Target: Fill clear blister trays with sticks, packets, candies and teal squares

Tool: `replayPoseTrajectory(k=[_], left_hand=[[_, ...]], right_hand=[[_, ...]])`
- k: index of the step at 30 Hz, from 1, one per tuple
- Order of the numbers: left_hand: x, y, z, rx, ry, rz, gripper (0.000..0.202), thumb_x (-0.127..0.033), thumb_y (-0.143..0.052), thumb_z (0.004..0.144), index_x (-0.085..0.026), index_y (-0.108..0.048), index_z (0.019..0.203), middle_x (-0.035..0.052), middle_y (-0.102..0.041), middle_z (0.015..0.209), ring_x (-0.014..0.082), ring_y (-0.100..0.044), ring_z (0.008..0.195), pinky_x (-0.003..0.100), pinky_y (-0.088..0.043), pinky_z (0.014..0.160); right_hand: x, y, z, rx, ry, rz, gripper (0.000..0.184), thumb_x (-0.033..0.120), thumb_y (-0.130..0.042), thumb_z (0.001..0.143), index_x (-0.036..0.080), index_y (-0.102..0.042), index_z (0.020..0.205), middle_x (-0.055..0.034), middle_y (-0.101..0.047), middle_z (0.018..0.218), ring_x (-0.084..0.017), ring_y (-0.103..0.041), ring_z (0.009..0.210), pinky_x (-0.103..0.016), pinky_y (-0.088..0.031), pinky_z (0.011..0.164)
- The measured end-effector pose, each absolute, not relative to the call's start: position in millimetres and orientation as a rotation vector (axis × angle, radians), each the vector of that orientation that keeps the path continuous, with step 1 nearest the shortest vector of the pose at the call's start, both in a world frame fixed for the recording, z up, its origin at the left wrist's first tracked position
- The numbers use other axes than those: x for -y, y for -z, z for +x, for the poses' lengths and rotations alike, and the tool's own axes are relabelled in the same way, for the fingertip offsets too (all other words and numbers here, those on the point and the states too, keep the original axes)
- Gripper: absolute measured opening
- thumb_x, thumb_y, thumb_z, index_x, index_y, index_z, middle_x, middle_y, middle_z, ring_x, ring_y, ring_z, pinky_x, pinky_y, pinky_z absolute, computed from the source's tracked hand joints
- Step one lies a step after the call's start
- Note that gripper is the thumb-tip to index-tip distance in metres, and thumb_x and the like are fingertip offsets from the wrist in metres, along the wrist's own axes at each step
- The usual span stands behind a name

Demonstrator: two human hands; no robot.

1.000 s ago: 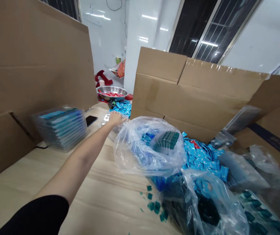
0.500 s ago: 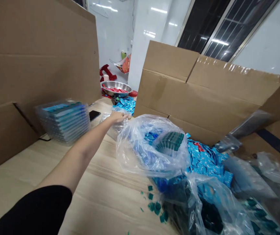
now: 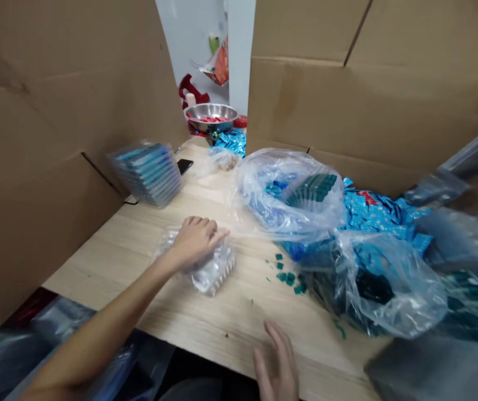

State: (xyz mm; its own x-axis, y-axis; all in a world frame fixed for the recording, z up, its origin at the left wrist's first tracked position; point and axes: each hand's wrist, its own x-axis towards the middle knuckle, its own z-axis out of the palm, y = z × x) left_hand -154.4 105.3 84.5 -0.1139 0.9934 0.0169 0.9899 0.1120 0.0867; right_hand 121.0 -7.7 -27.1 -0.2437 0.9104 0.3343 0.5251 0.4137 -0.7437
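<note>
My left hand [image 3: 197, 238] is closed over clear plastic trays [image 3: 213, 274] on the wooden table, its fingers curled across the top and its thumb pointing right. How many trays there are I cannot tell. At the front edge, my right hand [image 3: 278, 365] hangs slightly blurred with fingers apart and nothing in it. Small dark green squares [image 3: 290, 277] lie scattered on the wood between my right hand and an open clear bag [image 3: 251, 195] holding blue packets and green pieces.
A stack of filled clear trays [image 3: 149, 174] stands at the left beside a phone [image 3: 185, 166]. Blue packets [image 3: 383, 223] are heaped at the right behind another plastic bag [image 3: 409, 306]. Cardboard walls [image 3: 297, 106] border the table; a metal bowl [image 3: 211, 116] sits at the back.
My left hand has come back from the far part of the table, bringing the clear trays nearer. My right hand has entered at the bottom. The view has tilted down.
</note>
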Motion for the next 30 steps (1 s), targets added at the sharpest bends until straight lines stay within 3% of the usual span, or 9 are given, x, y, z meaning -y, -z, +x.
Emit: replayPoseTrajectory(k=[4,7,10,12,17,21,24,30], left_hand=[[-49.4,-78.8,-76.9,-2.104,-0.339,2.274,0.052,-0.055,-0.031,0.094,-0.014,-0.064,0.088,0.0112,-0.068,0.091,0.0267,-0.059,0.092,0.045,-0.040,0.092],[-38.8,-76.0,-20.2,-2.034,-0.473,2.260,0.051,-0.056,-0.037,0.092,-0.013,-0.064,0.096,0.0115,-0.069,0.093,0.0286,-0.061,0.097,0.049,-0.039,0.098],[-43.8,-84.2,15.7,-1.894,-0.555,2.242,0.050,-0.051,-0.042,0.092,-0.011,-0.057,0.119,0.0140,-0.065,0.115,0.0285,-0.057,0.114,0.048,-0.036,0.106],[-43.4,-95.1,20.5,-1.743,-0.584,2.265,0.049,-0.045,-0.042,0.094,-0.012,-0.049,0.129,0.0153,-0.055,0.134,0.0285,-0.047,0.129,0.048,-0.031,0.111],[-19.3,-97.1,-28.2,-1.920,-0.736,1.889,0.057,-0.046,-0.040,0.094,-0.016,-0.033,0.142,0.0172,-0.034,0.151,0.0319,-0.024,0.142,0.059,-0.018,0.115],[-1.2,-69.0,-59.3,-1.779,-0.721,1.556,0.071,-0.051,-0.044,0.090,-0.017,-0.020,0.148,0.0165,-0.023,0.156,0.0287,-0.023,0.143,0.049,-0.023,0.115],[1.4,-59.1,-49.8,-1.721,-0.774,1.430,0.066,-0.050,-0.040,0.092,-0.017,-0.022,0.147,0.0144,-0.027,0.155,0.0255,-0.029,0.142,0.044,-0.025,0.116],[-10.7,-62.0,-19.5,-1.665,-0.901,1.503,0.051,-0.047,-0.043,0.093,-0.019,-0.045,0.136,0.0122,-0.053,0.136,0.0245,-0.047,0.128,0.044,-0.036,0.109]], right_hand=[[9.1,13.6,104.0,2.047,-0.614,-0.990,0.079,0.047,-0.054,0.089,0.018,-0.014,0.150,-0.0171,-0.026,0.151,-0.033,-0.032,0.137,-0.049,-0.045,0.100],[13.2,10.1,112.5,1.987,-0.504,-0.972,0.093,0.053,-0.061,0.083,0.017,-0.008,0.151,-0.0156,-0.013,0.155,-0.032,-0.022,0.141,-0.050,-0.039,0.104],[12.5,6.9,142.6,1.954,-0.409,-1.025,0.084,0.031,-0.064,0.084,0.018,-0.014,0.150,-0.0133,-0.021,0.153,-0.026,-0.024,0.141,-0.044,-0.033,0.109],[9.7,2.2,166.2,1.965,-0.387,-1.045,0.079,0.021,-0.062,0.083,0.020,-0.019,0.149,-0.0119,-0.027,0.151,-0.023,-0.028,0.139,-0.042,-0.031,0.111],[10.3,-1.6,197.1,1.896,-0.650,-1.140,0.070,0.032,-0.061,0.087,0.025,-0.025,0.147,-0.0106,-0.031,0.150,-0.026,-0.031,0.138,-0.048,-0.030,0.112],[16.9,1.7,183.1,1.610,-0.948,-1.199,0.066,0.036,-0.055,0.091,0.028,-0.023,0.148,-0.0087,-0.032,0.152,-0.025,-0.035,0.137,-0.045,-0.035,0.110],[18.4,-8.2,170.5,1.407,-1.009,-1.239,0.062,0.032,-0.057,0.090,0.028,-0.030,0.145,-0.0083,-0.038,0.149,-0.024,-0.043,0.132,-0.040,-0.044,0.103],[14.8,-42.4,174.4,1.038,-0.937,-1.195,0.048,0.025,-0.061,0.087,0.029,-0.049,0.134,-0.0089,-0.054,0.137,-0.025,-0.059,0.116,-0.045,-0.053,0.093]])
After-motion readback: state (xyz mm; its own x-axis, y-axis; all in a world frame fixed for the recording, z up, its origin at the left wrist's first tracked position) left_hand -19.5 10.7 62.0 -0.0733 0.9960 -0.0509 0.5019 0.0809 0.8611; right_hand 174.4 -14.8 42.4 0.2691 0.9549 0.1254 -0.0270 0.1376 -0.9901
